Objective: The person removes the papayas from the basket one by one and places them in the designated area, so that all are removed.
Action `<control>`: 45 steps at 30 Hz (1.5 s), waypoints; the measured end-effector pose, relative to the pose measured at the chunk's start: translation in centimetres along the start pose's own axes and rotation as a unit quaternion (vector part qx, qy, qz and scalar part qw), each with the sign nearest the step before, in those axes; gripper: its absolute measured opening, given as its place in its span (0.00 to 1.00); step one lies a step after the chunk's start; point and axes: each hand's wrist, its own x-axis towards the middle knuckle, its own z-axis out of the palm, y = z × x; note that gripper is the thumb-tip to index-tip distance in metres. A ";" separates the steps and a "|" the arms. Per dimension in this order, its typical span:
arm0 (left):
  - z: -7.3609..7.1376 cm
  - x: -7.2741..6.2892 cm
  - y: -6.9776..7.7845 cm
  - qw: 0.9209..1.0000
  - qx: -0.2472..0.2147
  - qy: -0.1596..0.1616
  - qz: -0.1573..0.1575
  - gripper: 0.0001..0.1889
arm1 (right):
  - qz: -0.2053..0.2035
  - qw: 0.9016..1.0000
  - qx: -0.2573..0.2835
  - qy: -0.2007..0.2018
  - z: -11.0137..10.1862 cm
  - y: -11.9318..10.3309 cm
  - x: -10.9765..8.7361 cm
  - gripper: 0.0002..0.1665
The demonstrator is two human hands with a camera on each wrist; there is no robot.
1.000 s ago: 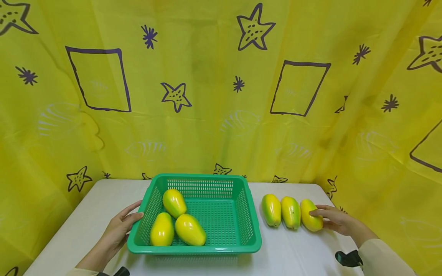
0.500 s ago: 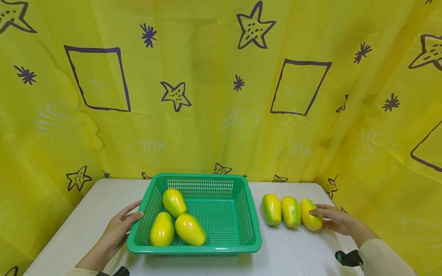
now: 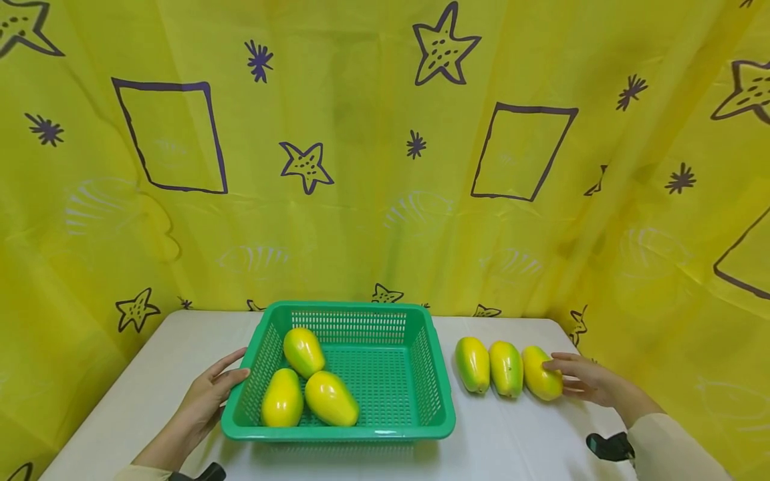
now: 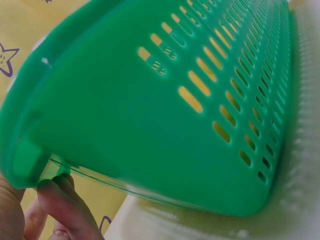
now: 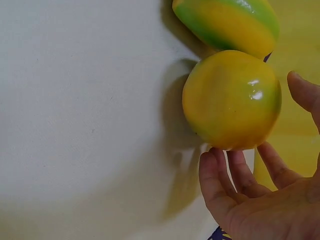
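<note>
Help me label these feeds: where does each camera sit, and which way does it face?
Head: on the head, forward and down at the green basket, white table and yellow curtain; left hand, right hand and sleeves show.
Left wrist: on that wrist, toward the green basket's slotted side; part of the left hand shows.
Right wrist: on that wrist, toward two fruits; part of the right hand shows.
Shared: head and left wrist both see the green basket.

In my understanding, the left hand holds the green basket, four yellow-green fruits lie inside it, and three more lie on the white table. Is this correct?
Not the number inside: the head view shows three fruits in the green basket, not four. The left hand does hold it, and three other fruits lie on the white table.
</note>
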 end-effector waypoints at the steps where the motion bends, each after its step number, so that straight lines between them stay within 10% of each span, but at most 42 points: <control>1: 0.0 0.0 0.0 1.000 0.000 -0.001 0.000 0.40 | -0.003 1.000 -0.003 0.001 -0.1 -0.1 -0.1 0.50; 15: 0.0 0.0 0.1 1.000 0.002 -0.003 0.005 0.39 | -0.038 0.998 -0.039 0.023 -0.7 -2.4 -1.3 0.49; 24: 0.0 -0.1 0.1 1.000 -0.005 -0.005 0.006 0.39 | -0.129 0.988 -0.079 0.026 1.4 -6.2 -3.2 0.43; 45: 0.1 -0.2 0.1 1.000 -0.003 -0.001 0.009 0.39 | -0.250 0.967 -0.033 -0.026 16.7 -14.9 -5.5 0.33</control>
